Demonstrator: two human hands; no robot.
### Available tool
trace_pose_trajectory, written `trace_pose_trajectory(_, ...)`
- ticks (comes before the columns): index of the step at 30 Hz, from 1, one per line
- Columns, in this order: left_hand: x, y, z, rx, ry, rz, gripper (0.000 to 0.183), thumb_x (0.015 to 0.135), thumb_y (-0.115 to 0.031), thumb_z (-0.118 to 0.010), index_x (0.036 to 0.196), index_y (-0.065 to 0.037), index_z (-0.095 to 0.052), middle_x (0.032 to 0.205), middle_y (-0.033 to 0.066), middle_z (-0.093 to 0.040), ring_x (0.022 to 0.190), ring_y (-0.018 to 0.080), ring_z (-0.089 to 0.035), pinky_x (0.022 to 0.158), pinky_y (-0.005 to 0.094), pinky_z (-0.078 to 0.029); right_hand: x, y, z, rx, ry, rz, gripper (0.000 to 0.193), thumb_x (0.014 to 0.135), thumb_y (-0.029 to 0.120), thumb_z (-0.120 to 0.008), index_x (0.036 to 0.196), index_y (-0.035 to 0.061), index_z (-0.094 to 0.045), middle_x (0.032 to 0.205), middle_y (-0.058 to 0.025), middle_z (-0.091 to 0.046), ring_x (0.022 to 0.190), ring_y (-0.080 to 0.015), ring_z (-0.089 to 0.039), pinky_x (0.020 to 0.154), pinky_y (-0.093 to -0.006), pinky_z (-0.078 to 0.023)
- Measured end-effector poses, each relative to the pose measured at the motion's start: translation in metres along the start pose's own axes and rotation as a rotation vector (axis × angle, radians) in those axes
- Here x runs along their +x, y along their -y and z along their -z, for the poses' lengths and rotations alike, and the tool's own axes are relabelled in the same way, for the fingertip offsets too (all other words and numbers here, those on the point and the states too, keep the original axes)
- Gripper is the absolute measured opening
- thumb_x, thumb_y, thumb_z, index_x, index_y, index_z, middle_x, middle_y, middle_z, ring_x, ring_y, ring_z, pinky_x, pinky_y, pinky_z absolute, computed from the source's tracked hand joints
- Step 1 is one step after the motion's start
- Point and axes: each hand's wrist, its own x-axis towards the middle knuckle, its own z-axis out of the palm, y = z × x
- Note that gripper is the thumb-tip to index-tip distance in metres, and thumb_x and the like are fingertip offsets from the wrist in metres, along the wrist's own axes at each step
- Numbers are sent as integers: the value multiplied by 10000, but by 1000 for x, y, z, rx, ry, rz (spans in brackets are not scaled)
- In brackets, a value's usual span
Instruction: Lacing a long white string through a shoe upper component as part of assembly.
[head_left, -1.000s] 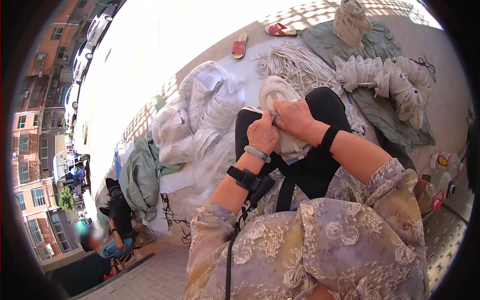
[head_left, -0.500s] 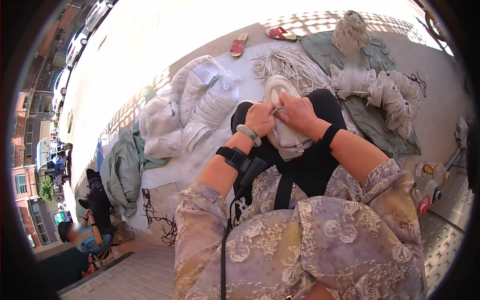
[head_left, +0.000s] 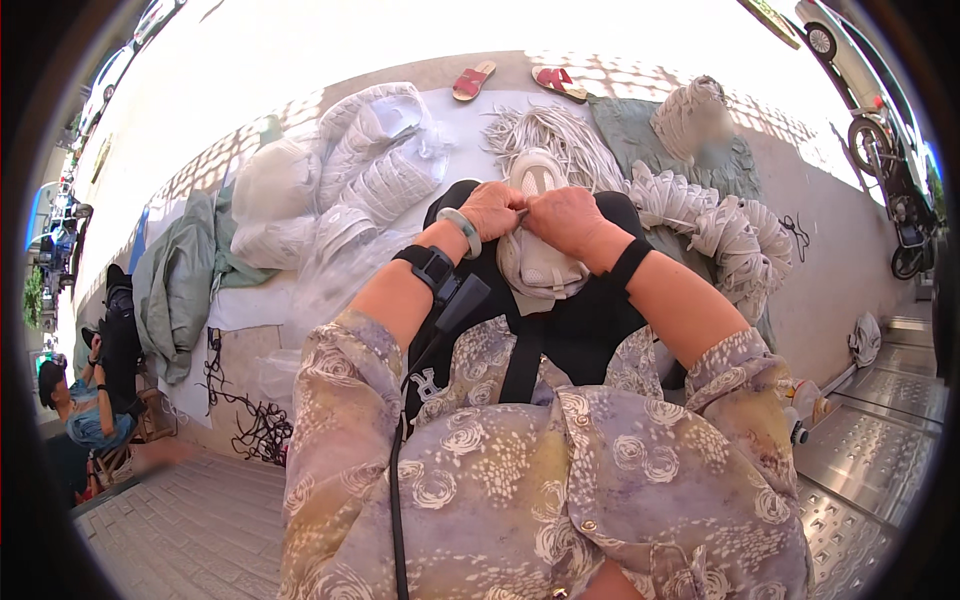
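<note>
A pale off-white sneaker (head_left: 542,266) rests on my lap between my thighs, its toe pointing away from me. Both my hands meet over its lacing area, fingertips nearly touching. My left hand (head_left: 492,212) is closed in a pinch at the left of the opening, on a shoelace mostly hidden by the fingers. From the other side, my right hand (head_left: 566,222) also pinches at the lace, its fingers curled over the upper. Just beyond the toe lies a heap of loose whitish laces (head_left: 560,135).
Bundled pale shoes (head_left: 700,210) lie to the right, another bundle (head_left: 690,115) farther back on green cloth. Plastic-wrapped pale shoes (head_left: 385,165) sit at left. Red slippers (head_left: 473,80) stand beyond. Dark cords (head_left: 255,428) lie near left; a seated person (head_left: 95,405) is at far left.
The view has swung to the right, so the scene sits further left. My hands have drawn closer together over the shoe, both still pinching at the lacing.
</note>
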Motion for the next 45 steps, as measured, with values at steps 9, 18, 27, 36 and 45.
trace_pose_trajectory(9, -6, -5, -2, 298, -114, -80, 157, 651, -97, -547, 764, -30, -633, 675, 189, -585, 648, 296, -585, 622, 350, -450, -8, 10, -5, 253, -51, -166, 254, 763, 264, -603, 837, 20, -605, 825, -167, -631, 801, -314, -622, 684, -409, -491)
trace_pose_trajectory(18, -6, -9, 10, 143, 13, -141, 218, 647, -73, -534, 829, -63, -655, 705, 161, -617, 670, 257, -616, 638, 319, -462, 4, 11, -11, -25, -58, -4, 163, 775, 165, -500, 818, 65, -621, 698, -128, -634, 659, -293, -632, 576, -384, -503)
trace_pose_trajectory(27, -22, -13, -3, 324, -269, 1, 396, 653, -140, -536, 1032, -25, -552, 807, 205, -622, 824, 352, -597, 774, 405, -457, -69, -35, -2, 417, -267, 169, 255, 789, 208, -515, 594, 44, -509, 582, -158, -530, 590, -314, -574, 538, -412, -423)
trace_pose_trajectory(36, -34, -14, -17, 331, -356, -16, 401, 685, -226, -569, 1042, -46, -538, 730, 165, -617, 706, 329, -603, 682, 403, -469, -338, -258, -60, 828, -717, -1546, 162, 812, 184, -498, 673, 101, -505, 518, 20, -423, 409, -88, -398, 356, -235, -331)
trace_pose_trajectory(45, -20, -13, -12, 343, -560, -169, 262, 767, -213, -586, 950, -27, -600, 740, 124, -597, 688, 286, -591, 650, 362, -463, -175, -139, -34, 1223, -531, -481, 161, 760, 42, -538, 842, -4, -668, 728, 15, -608, 651, -34, -464, 614, -182, -378)
